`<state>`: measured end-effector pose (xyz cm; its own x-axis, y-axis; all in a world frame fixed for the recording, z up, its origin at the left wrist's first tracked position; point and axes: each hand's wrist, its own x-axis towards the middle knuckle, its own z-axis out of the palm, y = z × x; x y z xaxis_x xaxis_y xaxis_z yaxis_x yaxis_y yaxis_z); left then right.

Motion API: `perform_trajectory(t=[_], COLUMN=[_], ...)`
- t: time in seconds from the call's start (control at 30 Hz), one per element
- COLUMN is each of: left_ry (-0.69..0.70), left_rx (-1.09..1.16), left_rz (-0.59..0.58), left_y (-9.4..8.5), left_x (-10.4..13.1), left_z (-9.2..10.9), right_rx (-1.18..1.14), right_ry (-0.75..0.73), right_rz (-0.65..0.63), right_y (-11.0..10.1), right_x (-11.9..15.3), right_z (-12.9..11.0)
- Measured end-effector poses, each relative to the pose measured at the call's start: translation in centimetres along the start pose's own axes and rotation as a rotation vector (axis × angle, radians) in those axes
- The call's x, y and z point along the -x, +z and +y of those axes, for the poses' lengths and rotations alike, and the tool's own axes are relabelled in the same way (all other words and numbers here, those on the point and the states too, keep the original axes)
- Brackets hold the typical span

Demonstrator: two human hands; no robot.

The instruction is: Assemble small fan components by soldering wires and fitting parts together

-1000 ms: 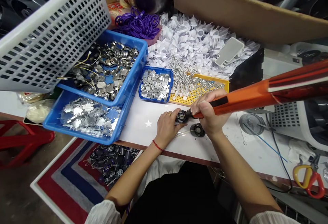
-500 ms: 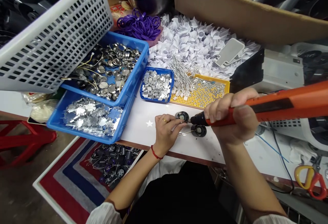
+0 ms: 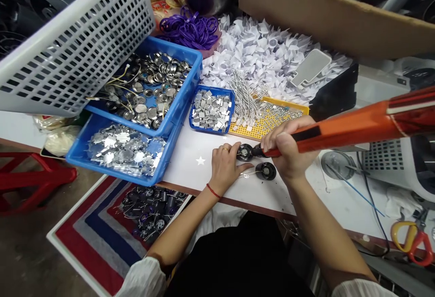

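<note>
Head view: the left hand (image 3: 224, 165) grips a round black part (image 3: 244, 152), probably to steady it against the orange tool (image 3: 353, 129), which the right hand (image 3: 291, 154) clasps.

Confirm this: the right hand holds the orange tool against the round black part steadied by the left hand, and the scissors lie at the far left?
Not quite: the head view shows the scissors at the far right. The rest holds: right hand on the orange tool, left hand steadying the round black part.
</note>
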<state>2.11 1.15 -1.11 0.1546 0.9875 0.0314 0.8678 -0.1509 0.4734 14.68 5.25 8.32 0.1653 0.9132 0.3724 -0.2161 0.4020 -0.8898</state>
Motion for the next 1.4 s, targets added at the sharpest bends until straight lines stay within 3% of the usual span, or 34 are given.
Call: perform_trajectory(t=[0.2,0.77,1.13,1.23,1.4], left_ry=[0.042,0.043,-0.001,0.006,-0.044], left_rx=[-0.024,0.037,0.173,0.115,-0.065], left_rz=[0.002,-0.006,0.034,0.035,0.173], left_y=[0.2,0.7,1.3,0.6,-1.8], left_x=[-0.1,-0.2,-0.3,-0.5,-0.2], left_z=[0.8,0.7,0.7,0.1,-0.9], right_rx=[0.022,0.111,0.018,0.049,0.051], right_ry=[-0.012,-0.014,-0.085,-0.106,-0.343], right_rz=[0.016,0.024,-0.108,-0.078,0.16], right_y=[-0.3,-0.8,-1.1,-1.4,-3.2], right_x=[0.2,0.5,1.4,-0.1,-5.3], right_z=[0.9,1.6,2.4,1.3,0.0])
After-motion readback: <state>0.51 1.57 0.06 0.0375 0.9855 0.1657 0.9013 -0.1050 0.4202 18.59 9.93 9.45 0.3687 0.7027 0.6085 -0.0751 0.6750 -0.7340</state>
